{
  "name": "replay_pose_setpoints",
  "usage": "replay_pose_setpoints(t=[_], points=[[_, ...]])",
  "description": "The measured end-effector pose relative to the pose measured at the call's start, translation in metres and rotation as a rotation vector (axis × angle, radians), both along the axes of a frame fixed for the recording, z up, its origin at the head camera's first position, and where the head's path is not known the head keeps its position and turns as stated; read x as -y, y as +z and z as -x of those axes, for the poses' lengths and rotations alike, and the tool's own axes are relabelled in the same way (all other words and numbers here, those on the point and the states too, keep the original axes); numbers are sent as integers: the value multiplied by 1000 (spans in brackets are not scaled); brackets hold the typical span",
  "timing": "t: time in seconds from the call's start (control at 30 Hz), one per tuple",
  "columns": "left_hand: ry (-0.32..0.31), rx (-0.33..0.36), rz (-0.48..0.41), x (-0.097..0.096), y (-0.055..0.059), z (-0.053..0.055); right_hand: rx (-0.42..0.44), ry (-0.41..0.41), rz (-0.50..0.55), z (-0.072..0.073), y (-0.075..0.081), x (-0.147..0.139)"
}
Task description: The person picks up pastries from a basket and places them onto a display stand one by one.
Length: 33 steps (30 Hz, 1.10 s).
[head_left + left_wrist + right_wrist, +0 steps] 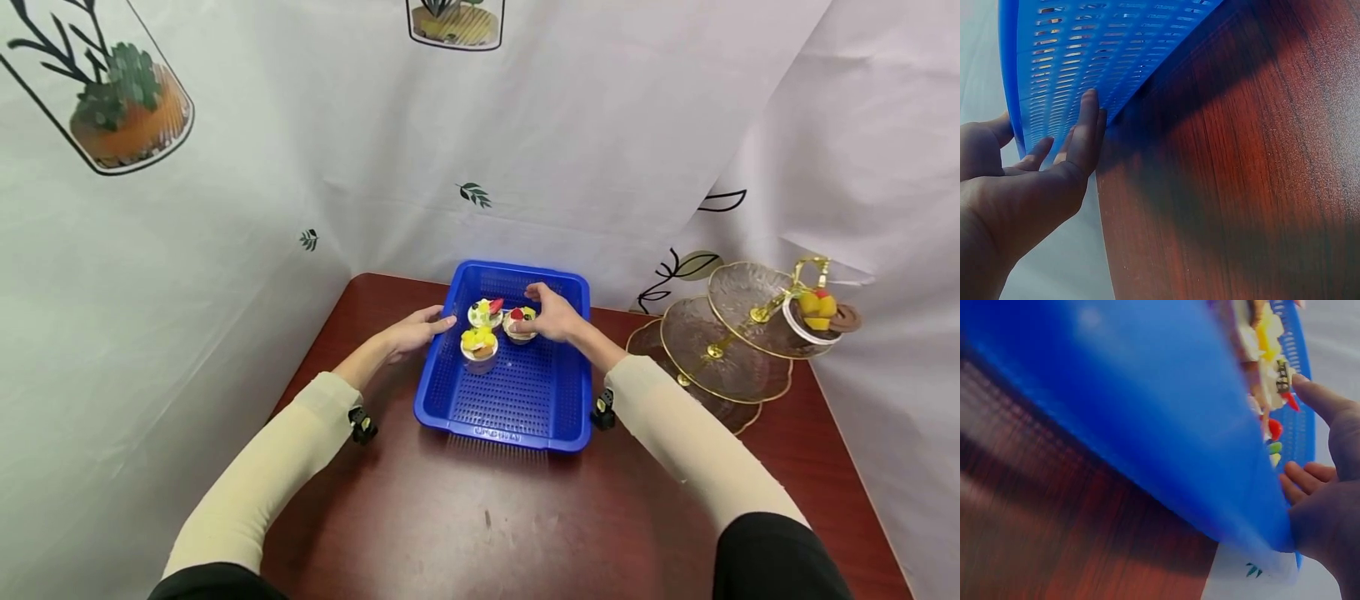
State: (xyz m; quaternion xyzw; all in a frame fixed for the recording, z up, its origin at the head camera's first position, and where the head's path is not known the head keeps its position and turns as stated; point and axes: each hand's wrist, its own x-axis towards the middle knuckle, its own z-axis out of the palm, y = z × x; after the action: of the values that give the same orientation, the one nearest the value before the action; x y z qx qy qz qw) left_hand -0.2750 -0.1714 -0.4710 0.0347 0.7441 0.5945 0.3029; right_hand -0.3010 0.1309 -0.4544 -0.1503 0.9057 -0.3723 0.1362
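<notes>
In the head view, a blue perforated plastic basket (pixel 495 433) stands on the table with three small fruit-topped dessert cups in it. One has yellow fruit pieces (pixel 478 340), another a strawberry slice on cream (pixel 486 315), the third a red berry (pixel 517 315). My left hand (pixel 408 333) holds the basket's left side, its thumb over the rim and fingers against the outer wall (pixel 1072 56). Reaching over the right side, my right hand (pixel 555 315) is spread beside the red-berry cup, thumb overlapping it. In the right wrist view, the basket wall partly hides the desserts.
To the right stands a three-tier glass stand (pixel 720 342) with gold rims. Its top tier bears a cup with yellow fruit and a brown piece (pixel 816 315). The brown wooden table (pixel 465 517) meets white patterned cloth (pixel 600 150) at the back and sides.
</notes>
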Motion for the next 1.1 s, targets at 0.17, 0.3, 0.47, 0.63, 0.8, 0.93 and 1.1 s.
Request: replay_pose_setpoints(t=[0.17,0.3,0.47,0.63,0.8,0.93,1.1], points=[[-2,8,-13,1,-1,0,-16,46,-49,-3,-3,0],[-1,0,-7,0,-1,-1,-39,37,-62,-4,-9,2],[-8,-9,-2,-2,0,-3,-54,-6,-83,-6,-17,3],[-5,-14,3,-2,0,-3,-76,-24,-113,-6,-21,5],[-2,-20,12,-2,0,-3,-90,-32,-140,-5,-22,7],[3,-16,17,-1,0,-2,-100,-36,-165,-4,-22,8],[12,-12,20,0,-1,-1,-123,-36,-195,-1,-24,10]])
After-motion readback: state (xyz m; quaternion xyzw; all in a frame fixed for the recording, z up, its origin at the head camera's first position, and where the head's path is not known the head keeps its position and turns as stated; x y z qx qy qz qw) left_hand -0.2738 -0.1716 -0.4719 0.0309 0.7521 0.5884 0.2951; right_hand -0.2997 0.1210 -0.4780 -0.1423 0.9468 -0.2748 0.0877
